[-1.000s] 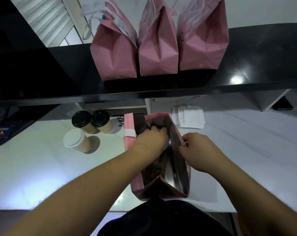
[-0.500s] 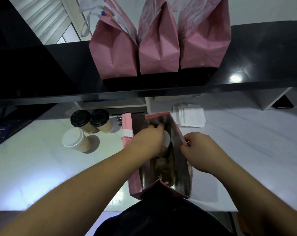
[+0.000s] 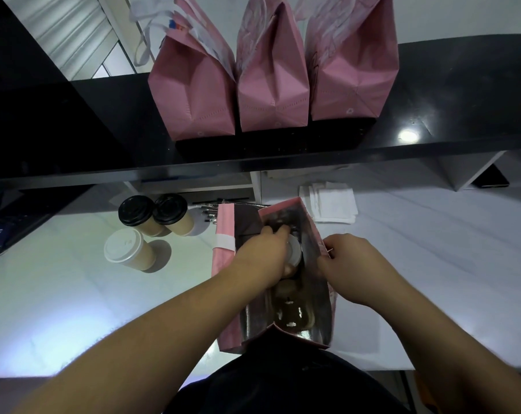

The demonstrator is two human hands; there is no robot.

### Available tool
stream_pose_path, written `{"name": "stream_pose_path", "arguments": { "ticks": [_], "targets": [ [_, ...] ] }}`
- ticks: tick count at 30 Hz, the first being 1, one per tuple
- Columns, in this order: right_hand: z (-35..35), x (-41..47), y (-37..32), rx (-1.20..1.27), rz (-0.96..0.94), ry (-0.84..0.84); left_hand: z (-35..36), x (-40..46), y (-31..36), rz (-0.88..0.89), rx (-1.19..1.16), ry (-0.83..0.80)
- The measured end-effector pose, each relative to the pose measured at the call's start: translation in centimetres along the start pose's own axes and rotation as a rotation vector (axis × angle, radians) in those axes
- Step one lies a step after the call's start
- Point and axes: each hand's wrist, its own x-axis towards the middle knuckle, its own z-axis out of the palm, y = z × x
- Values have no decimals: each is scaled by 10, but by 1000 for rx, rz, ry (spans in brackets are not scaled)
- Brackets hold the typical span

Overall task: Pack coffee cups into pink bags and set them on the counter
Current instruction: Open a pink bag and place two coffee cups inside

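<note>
A single wide-angle view is taken from the head, directed forward and steeply down over a white work surface, with the wearer's dark-clad torso cut by the near edge. The open pink bag and both forearms are seen at close range near the centre, straight lines being bowed toward the margins. The black counter is shown at the far side, rising across the upper frame.

Dim, wide-angle warp, counter glare
</note>
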Motion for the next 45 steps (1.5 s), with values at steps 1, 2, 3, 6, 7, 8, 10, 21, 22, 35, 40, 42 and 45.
{"name": "stream_pose_path", "arguments": {
  "ticks": [1, 2, 3, 6, 7, 8, 10, 21, 22, 35, 40, 42, 45],
  "targets": [
    [0, 0, 0, -4, 0, 5, 0, 1, 0, -3, 8, 1],
    [0, 0, 0, -7, 0, 11, -1, 1, -1, -10, 22, 0],
    [0, -1, 0, -9, -1, 18, -2, 2, -1, -19, 42, -4],
    [2, -1, -2, -8, -5, 25, -4, 4, -4, -46, 70, -38],
    [3, -2, -2, -10, -9, 26, -4, 5, -5, -54, 67, -47],
    [5, -2, -3, -15, -12, 28, -4, 6, -7, -61, 63, -52],
    [8, -2, -4, -34, -20, 36, -2, 6, -9, -65, 55, -64],
    [14, -2, -12, 26, 3, 109, -4, 3, -3, -62, 59, -96],
    [14, -2, -12, 38, 7, 115, -10, -1, 2, -37, 54, -47],
    [11, 0, -16, 3, 48, 52, -42, -60, -163, -338, -347, 543],
    [6, 3, -18, -37, 90, 24, -13, -69, -246, -630, -255, 424],
    [6, 5, -19, -52, 105, 25, -6, -68, -262, -679, -224, 408],
    [8, 6, -18, -47, 106, 62, 0, -63, -275, -711, -232, 317]
  ]
}}
